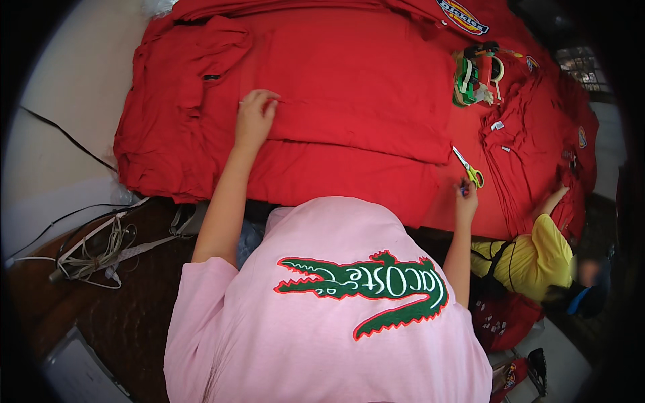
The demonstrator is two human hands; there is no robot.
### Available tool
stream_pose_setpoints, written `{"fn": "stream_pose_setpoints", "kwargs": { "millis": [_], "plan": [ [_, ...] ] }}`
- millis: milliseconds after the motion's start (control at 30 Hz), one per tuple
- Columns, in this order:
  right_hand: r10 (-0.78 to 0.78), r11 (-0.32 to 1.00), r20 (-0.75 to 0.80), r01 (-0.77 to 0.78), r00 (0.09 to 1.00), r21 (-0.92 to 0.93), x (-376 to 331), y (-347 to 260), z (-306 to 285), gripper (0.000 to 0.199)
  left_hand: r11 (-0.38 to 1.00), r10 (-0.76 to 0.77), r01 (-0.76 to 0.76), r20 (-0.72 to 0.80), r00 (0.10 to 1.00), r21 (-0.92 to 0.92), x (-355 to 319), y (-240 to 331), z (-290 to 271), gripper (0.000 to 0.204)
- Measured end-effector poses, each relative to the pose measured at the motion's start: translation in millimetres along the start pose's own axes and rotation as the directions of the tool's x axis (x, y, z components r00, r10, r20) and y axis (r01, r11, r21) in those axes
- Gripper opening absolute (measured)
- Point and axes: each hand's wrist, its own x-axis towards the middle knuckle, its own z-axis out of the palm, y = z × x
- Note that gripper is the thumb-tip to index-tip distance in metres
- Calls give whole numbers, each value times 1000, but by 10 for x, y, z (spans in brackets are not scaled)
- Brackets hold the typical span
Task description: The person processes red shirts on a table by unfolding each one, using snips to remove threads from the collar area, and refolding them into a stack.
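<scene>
Left hand (255, 115) is pinching a fold of the red cloth (349, 94) while right hand (465, 199) is gripping a small blue object beside yellow-handled scissors (468, 168).

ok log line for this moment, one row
left hand: pinching red cloth | right hand: beside scissors, grip unclear | co-worker's hand: on shirt stack

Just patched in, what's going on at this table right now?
A person in a pink shirt leans over a table covered with red garments. Their left hand pinches a fold of the top garment, while the right hand rests at the handles of green-handled scissors lying on the cloth. Another person in a yellow sleeve reaches into a second red stack at the right.
</scene>
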Motion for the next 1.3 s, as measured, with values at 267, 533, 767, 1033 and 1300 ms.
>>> {"fn": "stream_pose_setpoints", "kwargs": {
  "millis": [267,533,767,1033,1300],
  "plan": [
    [-253,911,-148,184,956,-369,-306,-560,255,43,957,289,-262,312,905,-127,-391,1092,988,26],
    [-598,714,198,629,777,-308,414,-1749,992,41,888,163,129,564,809,-442,-469,1090,880,9],
    [-481,656,446,647,755,-389,422,-1860,1353,36,776,-129,550,775,619,-310,-1705,664,-251,7],
    [-302,731,857,679,417,-72,-856,-1469,617,19,725,-680,333,550,484,603,-4214,242,-520,19],
    [-495,767,591,640,637,-48,-879,-1852,1067,16,871,-473,398,706,526,287,-2755,891,-174,17]
  ]
}}
